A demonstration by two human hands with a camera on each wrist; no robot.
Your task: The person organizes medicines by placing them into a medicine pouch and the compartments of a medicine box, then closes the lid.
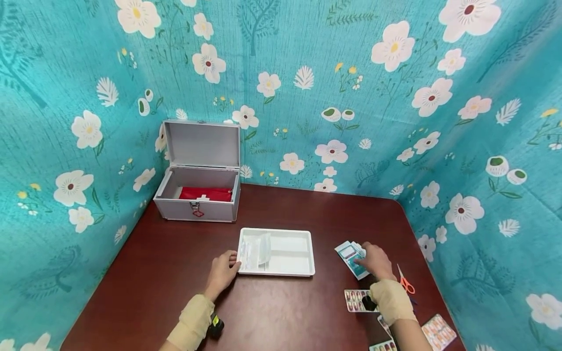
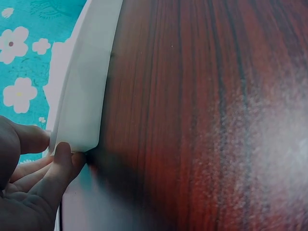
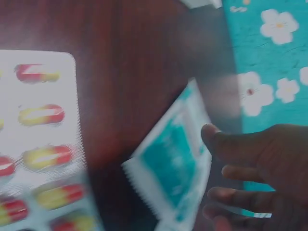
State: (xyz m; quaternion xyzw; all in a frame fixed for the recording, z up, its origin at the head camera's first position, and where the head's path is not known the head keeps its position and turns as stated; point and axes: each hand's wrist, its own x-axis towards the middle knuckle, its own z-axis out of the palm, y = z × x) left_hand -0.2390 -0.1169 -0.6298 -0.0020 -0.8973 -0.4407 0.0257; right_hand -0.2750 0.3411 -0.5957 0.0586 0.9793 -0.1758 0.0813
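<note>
My left hand (image 1: 222,273) grips the near left corner of a shallow white divided tray (image 1: 291,263). In the left wrist view the thumb is at the tray's rim, with fingertips against its end wall. Clear plastic packets (image 1: 251,252) lie in the tray's left part. To the right, my right hand (image 1: 378,263) is over a small pile of teal-and-white sachets (image 1: 350,252). In the right wrist view the thumb reaches the edge of one sachet (image 3: 171,166), with the other fingers spread beside it, not closed round it.
At the back left stands an open silver metal case (image 1: 193,210) with a red pouch (image 1: 206,194) inside. Near my right wrist are a capsule blister pack (image 1: 353,300), orange-handled scissors (image 1: 407,286) and another blister pack (image 1: 439,332). Flowered teal cloth (image 1: 298,97) surrounds the table.
</note>
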